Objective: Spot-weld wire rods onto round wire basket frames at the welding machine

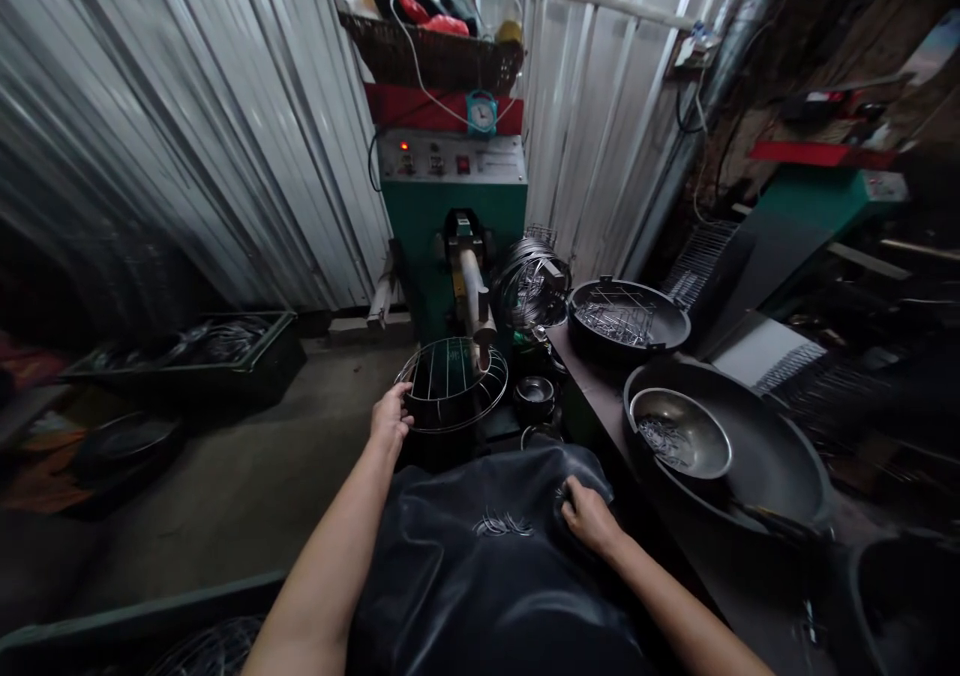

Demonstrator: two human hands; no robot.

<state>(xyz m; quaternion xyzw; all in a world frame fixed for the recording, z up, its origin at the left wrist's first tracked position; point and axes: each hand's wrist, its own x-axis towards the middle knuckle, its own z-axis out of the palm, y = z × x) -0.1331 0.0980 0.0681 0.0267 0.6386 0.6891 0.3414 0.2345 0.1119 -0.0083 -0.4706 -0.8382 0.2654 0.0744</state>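
Observation:
My left hand (390, 418) is closed on the left rim of a round wire basket (448, 394), thumb and fingers pinching the wire. The basket sits around the lower end of a metal arm (472, 296) that juts from a green machine (499, 211). On my lap, a dark, shiny apron (457, 596) carries a small heap of curved wire pieces (504, 525). My right hand (589, 514) rests at the apron's right side, its fingers pressed together. Whatever lies between those fingers is too small or hidden to make out.
On the right bench, a black pan (679, 331) holds wire parts, and a steel bowl (716, 438) of small wires sits in a larger pan (787, 456). Wire coils (529, 281) hang beside the machine. A green bin (277, 351) stands left on the floor.

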